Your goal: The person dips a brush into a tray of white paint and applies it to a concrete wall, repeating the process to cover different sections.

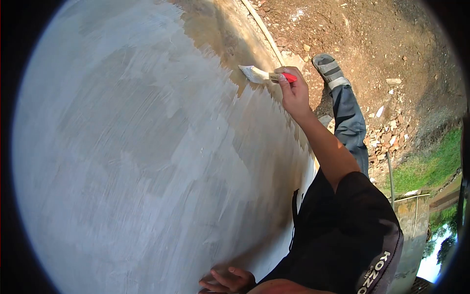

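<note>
Nearest, the left hand [230, 281] has its fingers loosely spread by the painted surface [147, 166]. Beyond it, the right hand [295, 93] pinches the paintbrush [255, 74] by its handle, the best hold; it looks light, its bristles soft and probably slick. The leg [348, 115] crowds that hand's right side; a pole [264, 30] runs just beyond, rubble [389, 139] farther right.

Paintbrush [263, 76], red-handled and white-tipped
</note>
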Tool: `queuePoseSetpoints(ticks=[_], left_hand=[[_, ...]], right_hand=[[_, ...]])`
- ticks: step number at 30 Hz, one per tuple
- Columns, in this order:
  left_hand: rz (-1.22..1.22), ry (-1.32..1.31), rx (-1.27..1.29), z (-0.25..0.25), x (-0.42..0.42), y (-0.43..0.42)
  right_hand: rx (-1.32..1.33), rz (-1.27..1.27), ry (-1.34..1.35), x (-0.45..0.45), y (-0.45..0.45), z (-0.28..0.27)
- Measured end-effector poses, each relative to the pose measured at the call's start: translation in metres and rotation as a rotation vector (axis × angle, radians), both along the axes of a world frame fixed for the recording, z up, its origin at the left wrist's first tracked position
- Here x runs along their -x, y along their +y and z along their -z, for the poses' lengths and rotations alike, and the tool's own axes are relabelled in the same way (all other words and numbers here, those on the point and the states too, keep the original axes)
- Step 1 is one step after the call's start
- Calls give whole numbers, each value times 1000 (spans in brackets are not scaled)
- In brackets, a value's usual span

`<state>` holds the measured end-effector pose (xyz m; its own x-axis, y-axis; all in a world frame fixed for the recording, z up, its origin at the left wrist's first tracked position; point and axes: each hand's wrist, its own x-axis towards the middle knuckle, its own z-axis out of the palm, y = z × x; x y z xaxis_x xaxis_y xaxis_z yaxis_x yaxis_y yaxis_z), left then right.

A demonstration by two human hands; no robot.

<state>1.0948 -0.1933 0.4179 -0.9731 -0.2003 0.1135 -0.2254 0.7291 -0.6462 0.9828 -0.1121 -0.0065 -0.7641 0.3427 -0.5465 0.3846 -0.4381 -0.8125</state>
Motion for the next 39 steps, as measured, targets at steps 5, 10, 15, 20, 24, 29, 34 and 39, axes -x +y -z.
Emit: queuePoseSetpoints(ticks=[5,10,15,20,24,29,34,39], left_hand=[[2,61,-113,9,1,-19],[35,5,-116,12,5,-24],[68,-51,-141,19,7,-35],[98,-110,-138,17,14,-38],[113,-139,-143,19,18,-39],[135,-168,-154,25,22,-41],[150,-194,-159,23,25,-38],[156,-198,-158,21,22,-37]], right_hand=[[94,-21,52,-9,7,-30],[303,227,45,-7,18,-27],[-243,-108,11,3,1,12],[-122,-133,90,-4,1,-19],[162,203,23,-10,17,-18],[-126,-18,-129,-26,-10,23],[16,49,1,-39,-5,-23],[41,168,-36,-43,5,2]])
